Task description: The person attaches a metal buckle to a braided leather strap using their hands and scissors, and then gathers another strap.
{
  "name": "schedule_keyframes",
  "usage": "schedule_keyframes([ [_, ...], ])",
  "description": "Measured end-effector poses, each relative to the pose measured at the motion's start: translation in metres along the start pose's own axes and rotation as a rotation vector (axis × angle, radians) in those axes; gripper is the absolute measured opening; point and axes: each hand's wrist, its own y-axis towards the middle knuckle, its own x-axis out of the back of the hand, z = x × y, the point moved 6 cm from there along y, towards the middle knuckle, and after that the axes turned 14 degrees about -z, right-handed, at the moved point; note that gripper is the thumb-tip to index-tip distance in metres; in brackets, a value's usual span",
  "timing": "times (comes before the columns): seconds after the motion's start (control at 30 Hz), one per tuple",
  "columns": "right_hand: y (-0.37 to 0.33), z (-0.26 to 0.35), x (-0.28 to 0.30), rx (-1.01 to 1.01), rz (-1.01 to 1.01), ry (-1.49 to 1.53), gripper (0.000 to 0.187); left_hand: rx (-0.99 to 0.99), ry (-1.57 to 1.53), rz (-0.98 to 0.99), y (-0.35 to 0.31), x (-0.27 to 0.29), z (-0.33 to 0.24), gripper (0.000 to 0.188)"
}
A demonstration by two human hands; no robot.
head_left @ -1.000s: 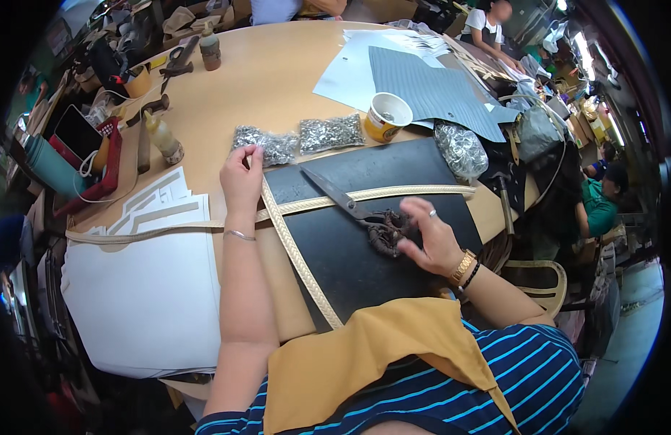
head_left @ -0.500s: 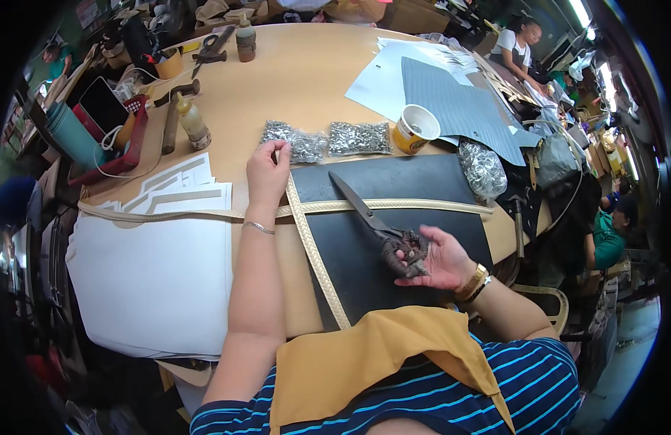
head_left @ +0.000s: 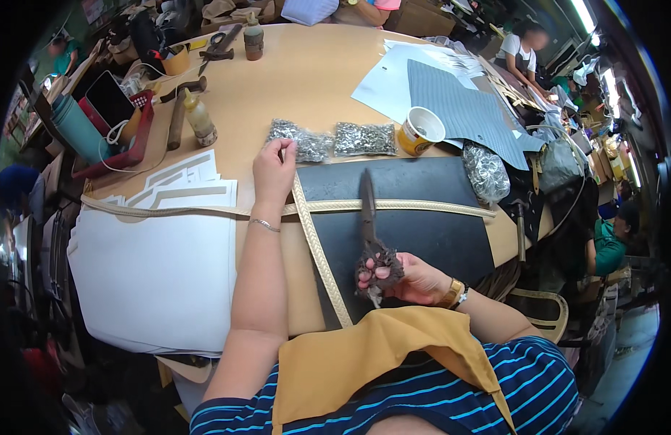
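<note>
My left hand point(head_left: 274, 172) pinches the upper end of a cream braided strap point(head_left: 318, 255) between thumb and fingers. From there the strap slants down toward my apron. A second, longer cream strap point(head_left: 411, 206) lies crosswise, and the two cross just below my left hand. My right hand point(head_left: 416, 278) grips large dark scissors point(head_left: 369, 206) by their cloth-wrapped handles. Their blades point away from me, look closed, and pass over the crosswise strap. Beneath lies a black mat point(head_left: 437, 250).
Two clear bags of small metal parts point(head_left: 365, 138) lie beyond the mat, beside a yellow-and-white cup point(head_left: 422, 130). White sheets point(head_left: 150, 279) are stacked left. A glue bottle point(head_left: 199, 119), hammers point(head_left: 174, 119) and a red basket point(head_left: 136, 148) stand farther left. A bag of rings point(head_left: 485, 172) sits right.
The scissors have swung from slanting left to nearly straight ahead. My right hand has moved left and closed around their handles. My left hand keeps its pinch on the strap.
</note>
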Motion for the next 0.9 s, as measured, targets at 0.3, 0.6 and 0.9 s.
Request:
schedule_keyframes([
  [0.3, 0.046, 0.025, -0.021, 0.089, 0.101, -0.025, 0.054, -0.005, 0.028, -0.034, 0.000, 0.002, -0.001, 0.023],
  [0.6, 0.075, 0.035, -0.034, 0.083, 0.099, 0.033, 0.054, 0.069, 0.045, 0.026, -0.001, 0.002, -0.004, 0.021],
  [0.9, 0.091, 0.033, -0.050, 0.214, 0.030, 0.023, 0.052, 0.013, 0.079, 0.031, -0.003, 0.000, -0.004, 0.020],
])
